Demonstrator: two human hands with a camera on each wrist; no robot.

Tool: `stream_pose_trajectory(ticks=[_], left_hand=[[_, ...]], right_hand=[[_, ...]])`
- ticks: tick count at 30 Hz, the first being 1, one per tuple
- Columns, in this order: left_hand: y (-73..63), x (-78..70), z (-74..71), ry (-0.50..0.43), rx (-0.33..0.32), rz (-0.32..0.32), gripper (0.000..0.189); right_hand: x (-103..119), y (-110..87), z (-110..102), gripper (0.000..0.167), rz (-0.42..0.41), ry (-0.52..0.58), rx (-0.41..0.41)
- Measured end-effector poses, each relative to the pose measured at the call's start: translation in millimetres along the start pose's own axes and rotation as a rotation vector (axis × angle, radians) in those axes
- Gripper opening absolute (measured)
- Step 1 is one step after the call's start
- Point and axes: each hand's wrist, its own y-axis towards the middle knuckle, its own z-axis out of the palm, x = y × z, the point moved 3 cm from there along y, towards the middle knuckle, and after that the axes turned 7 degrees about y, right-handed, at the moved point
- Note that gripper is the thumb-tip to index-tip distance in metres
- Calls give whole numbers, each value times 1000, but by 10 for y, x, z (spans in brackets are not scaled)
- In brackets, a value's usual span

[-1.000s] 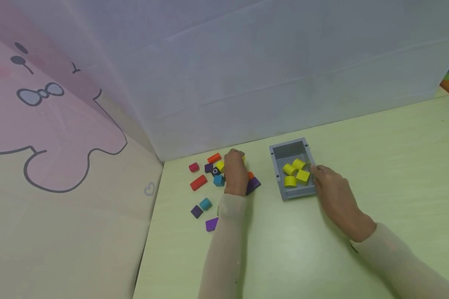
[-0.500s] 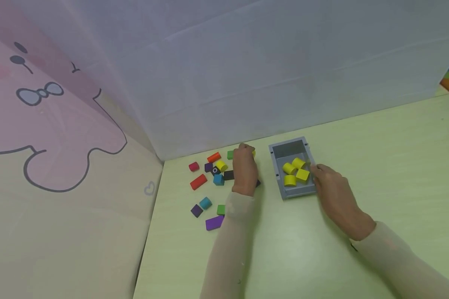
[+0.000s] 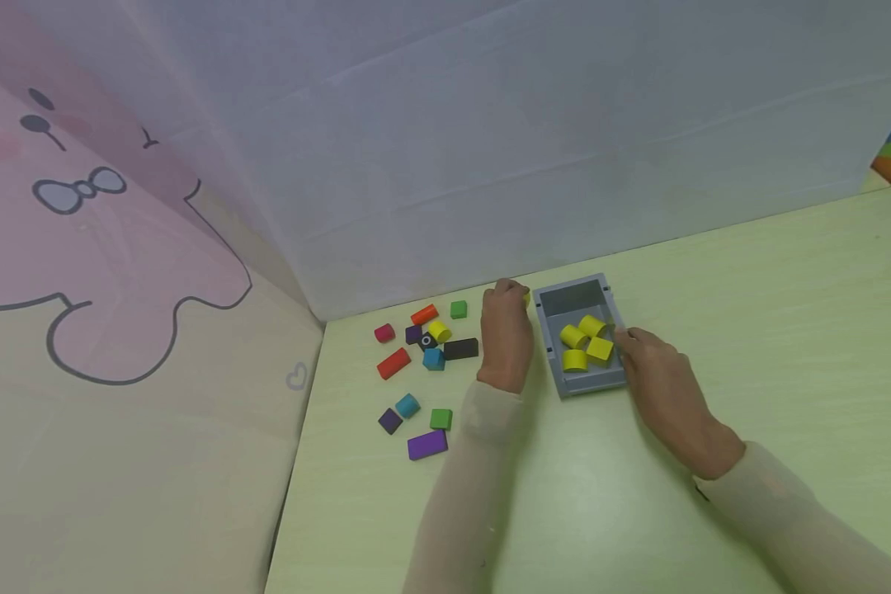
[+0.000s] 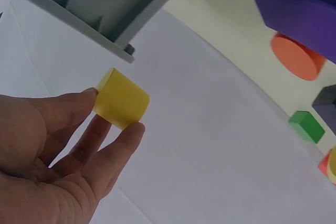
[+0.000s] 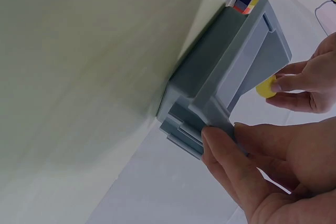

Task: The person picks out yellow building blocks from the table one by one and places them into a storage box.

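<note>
My left hand (image 3: 506, 337) pinches a yellow cylinder block (image 4: 121, 99) between thumb and fingertips, just left of a grey plastic bin (image 3: 594, 385). In the left wrist view the block hangs close to the bin's edge. With thumb and fingers, my right hand (image 3: 664, 392) grips the right side wall of the bin, as the right wrist view also shows at the rim (image 5: 220, 116). Inside the bin lie several yellow blocks (image 3: 600, 351), most of them cylinders and one a cube. From the head, my left hand mostly covers the held block.
Left of the bin, loose blocks are spread on the pale table (image 3: 564, 511): a red cylinder (image 3: 393, 363), a black block (image 3: 461, 349), a yellow cylinder (image 3: 440, 332), a purple block (image 3: 426, 445), and green blocks (image 3: 441, 419). A pale wall covering (image 3: 490, 165) rises behind the table.
My left hand has moved right from among the loose blocks to the bin's left side, carrying the yellow cylinder. My right hand and the bin have stayed in place.
</note>
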Motion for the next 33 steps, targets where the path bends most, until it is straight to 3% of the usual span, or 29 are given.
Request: stream_pose_trajectory(ticks=[14, 25, 33], left_hand=[[1, -287, 14, 17, -14, 71, 32], [-23, -474, 96, 38, 49, 93, 34], [-19, -529, 225, 125, 83, 107, 29]], right_hand=[[9, 2, -8, 34, 10, 6, 6], [-1, 10, -6, 34, 30, 6, 24], [11, 5, -17, 32, 7, 6, 19]])
